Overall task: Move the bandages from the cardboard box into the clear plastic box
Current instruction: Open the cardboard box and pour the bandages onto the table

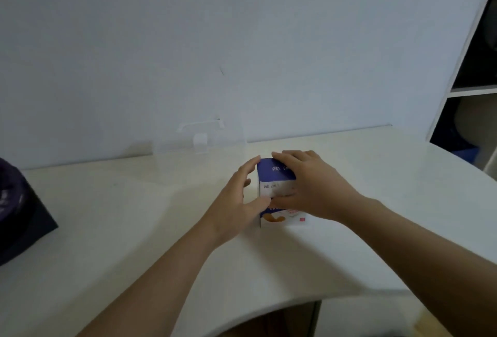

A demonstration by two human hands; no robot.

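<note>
Clear plastic box [200, 141] barely visible, far left. Right hand [313, 185] clasps cardboard box [275, 174] top; left hand [235, 203], spread open, touches its side.

Both bare forearms reached in from the near edge of the tabletop [121, 215] toward its middle. The right hand [314, 189] gripped the cardboard box [274, 172], fingers curled over its top, thumb across its front. The left hand [234, 202] stood edgewise, fingers nearly straight against the box's left side.
</note>
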